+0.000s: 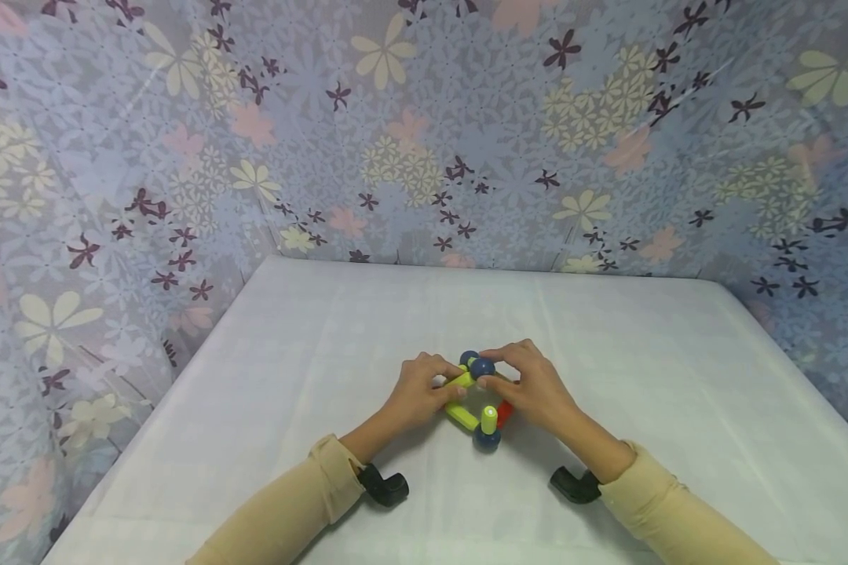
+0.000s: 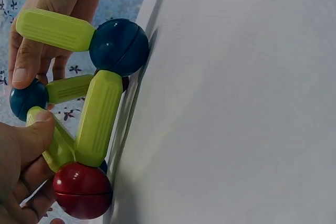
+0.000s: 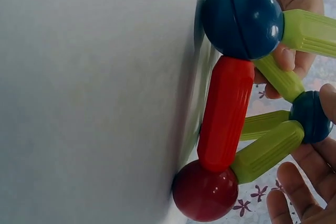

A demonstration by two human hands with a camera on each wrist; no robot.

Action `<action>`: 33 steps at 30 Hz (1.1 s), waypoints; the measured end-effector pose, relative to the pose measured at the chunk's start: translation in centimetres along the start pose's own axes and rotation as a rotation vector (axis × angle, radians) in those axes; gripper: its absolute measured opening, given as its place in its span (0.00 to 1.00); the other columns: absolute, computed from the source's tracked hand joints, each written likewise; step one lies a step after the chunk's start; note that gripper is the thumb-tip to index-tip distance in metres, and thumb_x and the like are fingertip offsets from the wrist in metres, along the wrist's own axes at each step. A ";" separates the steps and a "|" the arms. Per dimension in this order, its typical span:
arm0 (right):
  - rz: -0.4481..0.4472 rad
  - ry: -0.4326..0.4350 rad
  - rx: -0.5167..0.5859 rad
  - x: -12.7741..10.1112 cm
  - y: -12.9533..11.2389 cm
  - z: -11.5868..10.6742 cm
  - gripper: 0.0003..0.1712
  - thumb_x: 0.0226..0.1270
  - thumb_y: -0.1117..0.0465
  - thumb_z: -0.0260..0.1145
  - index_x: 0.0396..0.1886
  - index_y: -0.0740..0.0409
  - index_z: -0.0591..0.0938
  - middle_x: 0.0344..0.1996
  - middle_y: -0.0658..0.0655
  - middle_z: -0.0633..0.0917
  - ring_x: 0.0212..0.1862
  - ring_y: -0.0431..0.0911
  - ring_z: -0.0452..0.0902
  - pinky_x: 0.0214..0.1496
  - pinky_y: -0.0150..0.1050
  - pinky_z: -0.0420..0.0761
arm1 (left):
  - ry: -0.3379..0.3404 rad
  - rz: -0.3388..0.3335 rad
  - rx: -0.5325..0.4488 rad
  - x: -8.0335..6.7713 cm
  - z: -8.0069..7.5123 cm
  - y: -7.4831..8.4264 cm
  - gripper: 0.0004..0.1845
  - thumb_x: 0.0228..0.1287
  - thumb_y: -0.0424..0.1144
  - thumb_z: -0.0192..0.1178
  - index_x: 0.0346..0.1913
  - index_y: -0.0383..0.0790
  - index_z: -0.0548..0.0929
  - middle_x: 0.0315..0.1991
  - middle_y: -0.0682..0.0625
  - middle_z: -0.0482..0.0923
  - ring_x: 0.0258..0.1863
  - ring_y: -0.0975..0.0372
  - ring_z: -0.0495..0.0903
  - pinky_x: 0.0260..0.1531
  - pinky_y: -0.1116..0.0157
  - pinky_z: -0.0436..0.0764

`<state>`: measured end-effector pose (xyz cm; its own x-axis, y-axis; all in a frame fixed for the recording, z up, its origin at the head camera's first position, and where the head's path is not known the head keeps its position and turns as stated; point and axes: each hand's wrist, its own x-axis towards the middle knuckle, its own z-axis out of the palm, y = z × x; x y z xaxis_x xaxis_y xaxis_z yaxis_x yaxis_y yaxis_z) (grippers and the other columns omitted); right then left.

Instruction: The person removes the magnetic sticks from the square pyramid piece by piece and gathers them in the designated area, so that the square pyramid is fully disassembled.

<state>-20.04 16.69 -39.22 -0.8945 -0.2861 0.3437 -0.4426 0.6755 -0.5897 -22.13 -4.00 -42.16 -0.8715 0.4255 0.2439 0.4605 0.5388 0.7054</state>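
Observation:
Between the hands on the table stands a toy frame of rods and balls. Its raised blue ball [image 1: 483,368] is pinched by my right hand [image 1: 533,384]. The left hand [image 1: 417,388] grips a sloping green rod [image 2: 55,140] that meets this ball. Low at the front is another blue ball [image 1: 487,438], with a green rod [image 1: 489,420] standing up from it. From it a lower green rod [image 2: 98,119] runs to a red ball [image 2: 83,190] on the left. A red rod [image 3: 226,114] joins it to a second red ball [image 3: 206,190] on the right. Fingers partly hide the back.
A white cloth [image 1: 311,337] covers the table. Behind and to the sides hangs a flowered curtain [image 1: 424,141]. Black curved pieces [image 1: 387,488] sit at both wrists, near the beige sleeves [image 1: 290,502].

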 end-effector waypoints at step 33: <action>0.181 -0.009 0.094 0.5 1.7 -1.2 0.27 0.61 0.45 0.64 0.59 0.50 0.77 0.53 0.60 0.80 0.59 0.57 0.73 0.59 0.59 0.71 | 0.103 -0.092 -0.184 -3.8 -0.6 0.4 0.12 0.54 0.41 0.67 0.42 0.44 0.85 0.40 0.53 0.85 0.46 0.61 0.76 0.53 0.56 0.70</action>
<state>-21.18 18.50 -39.12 -0.9604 -0.1715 0.2196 -0.2778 0.6504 -0.7069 -18.77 -5.85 -42.40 -0.9254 0.2992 0.2327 0.3478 0.4262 0.8351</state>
